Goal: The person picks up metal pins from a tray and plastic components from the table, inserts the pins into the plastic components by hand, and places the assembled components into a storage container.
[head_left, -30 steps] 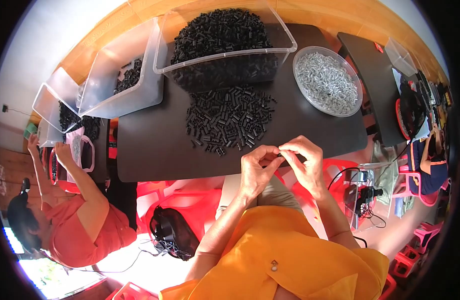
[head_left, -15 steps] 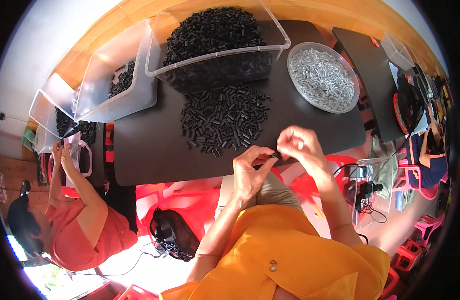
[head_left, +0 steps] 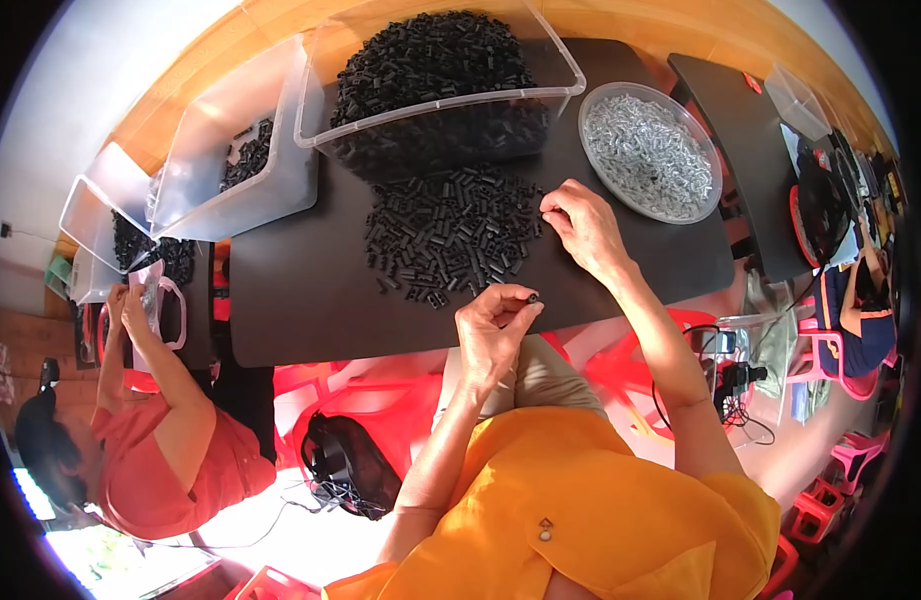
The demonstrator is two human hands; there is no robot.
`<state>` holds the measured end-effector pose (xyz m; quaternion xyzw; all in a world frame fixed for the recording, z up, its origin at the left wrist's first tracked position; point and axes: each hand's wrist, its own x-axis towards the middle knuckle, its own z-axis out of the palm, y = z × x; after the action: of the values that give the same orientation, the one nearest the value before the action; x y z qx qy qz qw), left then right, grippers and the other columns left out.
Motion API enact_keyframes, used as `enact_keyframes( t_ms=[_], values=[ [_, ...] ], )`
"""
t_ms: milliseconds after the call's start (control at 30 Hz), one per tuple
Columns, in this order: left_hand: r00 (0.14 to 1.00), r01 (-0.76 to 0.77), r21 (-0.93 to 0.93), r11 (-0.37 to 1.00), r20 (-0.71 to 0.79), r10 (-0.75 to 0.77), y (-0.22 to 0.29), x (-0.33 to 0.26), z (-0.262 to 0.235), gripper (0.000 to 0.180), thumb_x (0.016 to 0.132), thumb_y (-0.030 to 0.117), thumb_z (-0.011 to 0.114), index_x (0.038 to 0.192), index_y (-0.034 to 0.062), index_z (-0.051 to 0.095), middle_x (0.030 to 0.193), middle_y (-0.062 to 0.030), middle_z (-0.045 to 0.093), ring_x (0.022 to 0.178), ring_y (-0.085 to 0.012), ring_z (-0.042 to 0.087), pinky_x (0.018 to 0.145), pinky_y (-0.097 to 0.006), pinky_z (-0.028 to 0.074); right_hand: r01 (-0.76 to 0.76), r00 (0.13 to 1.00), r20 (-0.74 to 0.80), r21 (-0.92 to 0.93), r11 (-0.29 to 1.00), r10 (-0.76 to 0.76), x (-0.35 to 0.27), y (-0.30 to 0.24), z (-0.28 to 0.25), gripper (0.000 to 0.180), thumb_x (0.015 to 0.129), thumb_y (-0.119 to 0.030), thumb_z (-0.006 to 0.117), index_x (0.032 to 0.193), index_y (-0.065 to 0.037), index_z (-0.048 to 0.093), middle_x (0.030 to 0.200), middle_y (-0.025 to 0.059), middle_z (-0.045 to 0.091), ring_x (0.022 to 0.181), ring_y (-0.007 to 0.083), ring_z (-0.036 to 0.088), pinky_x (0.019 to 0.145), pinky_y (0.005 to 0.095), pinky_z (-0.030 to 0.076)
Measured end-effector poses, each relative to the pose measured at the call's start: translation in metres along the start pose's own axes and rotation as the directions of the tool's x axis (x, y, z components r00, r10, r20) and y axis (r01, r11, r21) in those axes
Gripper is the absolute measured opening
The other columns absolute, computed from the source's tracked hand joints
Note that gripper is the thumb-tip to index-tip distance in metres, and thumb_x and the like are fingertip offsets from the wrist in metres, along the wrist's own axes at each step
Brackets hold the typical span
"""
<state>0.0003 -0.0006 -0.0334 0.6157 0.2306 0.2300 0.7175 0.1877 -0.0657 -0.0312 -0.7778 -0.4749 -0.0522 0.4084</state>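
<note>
My left hand (head_left: 490,338) is closed in a pinch at the table's near edge. A small black plastic part (head_left: 532,298) pokes out between its thumb and forefinger, its end toward the right. Farther off, my right hand (head_left: 586,232) reaches over the table with thumb and fingers pressed together. Its fingertips are at the right side of a loose pile of black plastic parts (head_left: 450,230); whether they grip a piece is too small to tell. To the right of that hand stands a round clear tub (head_left: 717,180) full of small shiny, silvery-clear pieces.
A large clear bin (head_left: 440,107) heaped with black parts stands behind the pile on the dark table (head_left: 300,310). Left of it is another translucent bin (head_left: 235,205) with fewer parts. A person in red (head_left: 180,450) works at the left; another person (head_left: 865,320) sits far right.
My right hand has moved away from my left, forward to the pile's right side. My left hand has shifted slightly left and still pinches the black part.
</note>
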Motion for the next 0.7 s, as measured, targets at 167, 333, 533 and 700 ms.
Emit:
enact_keyframes(
  t_ms=[167,333,533,700],
  values=[
    [0.999,0.043,-0.121,0.992,-0.02,-0.045,-0.001,0.004,0.0,0.014,0.077,-0.005,0.067,0.089,-0.0013,0.063,0.08,-0.0026,0.065,0.073,-0.0061,0.06,0.068,-0.02,0.05,-0.258,0.966,0.116,0.394,0.882,0.231,-0.014,-0.017,-0.02,0.006,0.082,0.001,0.061,0.087,0.0,0.059,0.078,0.0067,0.058,0.063,0.0114,0.055,0.056,0.0254,0.045],
    [0.997,0.069,-0.121,0.99,-0.009,-0.071,0.001,0.004,0.001,0.014,0.077,-0.005,0.068,0.089,-0.0022,0.063,0.08,-0.0023,0.065,0.073,-0.006,0.06,0.068,-0.019,0.05,-0.467,0.875,0.406,0.57,0.676,0.263,-0.041,-0.058,-0.038,0.01,0.089,-0.005,0.056,0.091,0.004,0.061,0.081,0.0044,0.055,0.069,0.009,0.054,0.065,0.0219,0.046],
    [0.991,0.135,-0.086,0.987,0.021,-0.134,0.009,0.004,0.0,0.015,0.076,-0.004,0.069,0.09,-0.0042,0.064,0.078,-0.0047,0.065,0.071,-0.0081,0.062,0.066,-0.02,0.051,-0.398,0.901,0.387,0.562,0.725,0.196,-0.046,-0.062,-0.038,0.008,0.088,0.0,0.055,0.091,0.005,0.06,0.084,0.0057,0.055,0.069,0.0101,0.054,0.063,0.0222,0.047],
    [0.985,0.151,-0.041,0.988,0.086,-0.147,0.012,0.005,-0.003,0.015,0.076,-0.002,0.069,0.09,-0.0052,0.064,0.079,-0.0062,0.066,0.07,-0.0095,0.063,0.065,-0.021,0.052,-0.333,0.912,0.386,0.51,0.793,0.135,-0.046,-0.061,-0.037,0.006,0.086,0.002,0.056,0.09,0.004,0.06,0.082,0.0063,0.056,0.068,0.0104,0.054,0.059,0.023,0.045]
  ],
)
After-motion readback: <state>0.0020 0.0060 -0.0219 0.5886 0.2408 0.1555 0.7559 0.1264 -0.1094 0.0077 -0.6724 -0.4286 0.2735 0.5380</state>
